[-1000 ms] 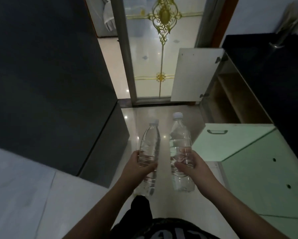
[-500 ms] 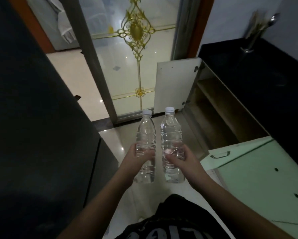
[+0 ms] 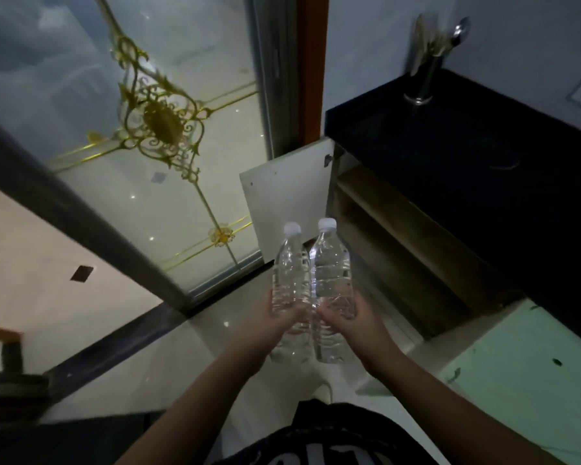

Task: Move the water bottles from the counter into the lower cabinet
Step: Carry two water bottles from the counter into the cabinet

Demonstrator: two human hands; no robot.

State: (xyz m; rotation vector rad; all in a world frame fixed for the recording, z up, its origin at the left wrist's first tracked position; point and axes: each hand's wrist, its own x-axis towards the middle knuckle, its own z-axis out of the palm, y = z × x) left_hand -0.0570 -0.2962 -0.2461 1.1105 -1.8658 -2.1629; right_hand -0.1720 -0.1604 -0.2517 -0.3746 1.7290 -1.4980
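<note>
Glossy black surface [image 3: 477, 156] above an open wooden-shelved lower cabinet [image 3: 400, 236]; before it, each hand's fingers [image 3: 291, 312] curled round clear ribbed plastic water bottles [image 3: 331, 283], touching.

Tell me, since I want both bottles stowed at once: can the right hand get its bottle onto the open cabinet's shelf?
Probably yes. The cabinet door is swung wide, and nothing stands between the right hand, holding its bottle, and the bare shelf.

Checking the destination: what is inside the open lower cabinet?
The open lower cabinet shows a bare wooden shelf and floor, nothing stored. Its deeper part under the black counter is hidden.
</note>
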